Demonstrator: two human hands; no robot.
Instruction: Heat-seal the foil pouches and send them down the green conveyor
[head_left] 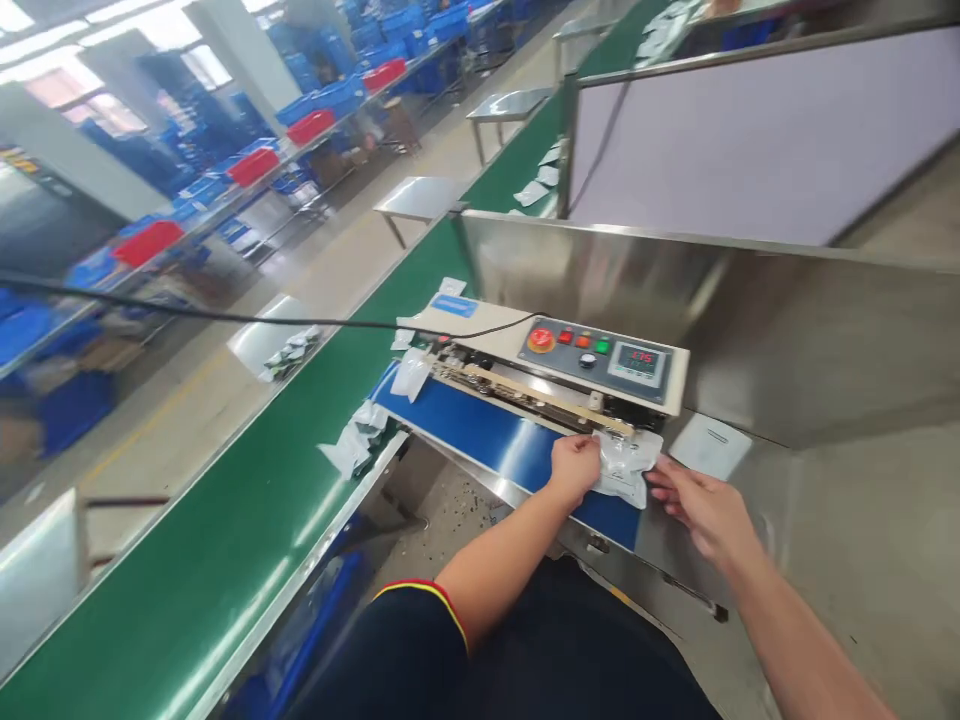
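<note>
Head view, tilted: at far left a dark machine (45,235) is cut by the edge, and the windows (109,112) above it are washed out. Across the aisle, blue bins (405,28) and red bins (310,126) line a long bench, too smeared for me to tell what they hold. Steel tables (421,198) stand on the pale floor (196,400) nearer me. A shiny green belt (240,530) slants up from lower left, small white packs (349,448) lying on it; a black cord (225,316) crosses over it. Beside it, the blue belt (487,440) runs along the sealer (491,325), which hides its back edge. The red digits on the panel (600,358) are too small for me to read surely.

My left hand (576,468) pinches the left edge of a white pouch (624,468) at the blue belt's right end; those fingertips are mostly hidden. My right hand (709,515) touches the pouch's right edge with half-curled fingers; whether it grips, I cannot tell. The pouch's marks are illegible. Behind lie a white card (705,445), a steel wall (592,270) and a pale board (750,140), cut off at right.
</note>
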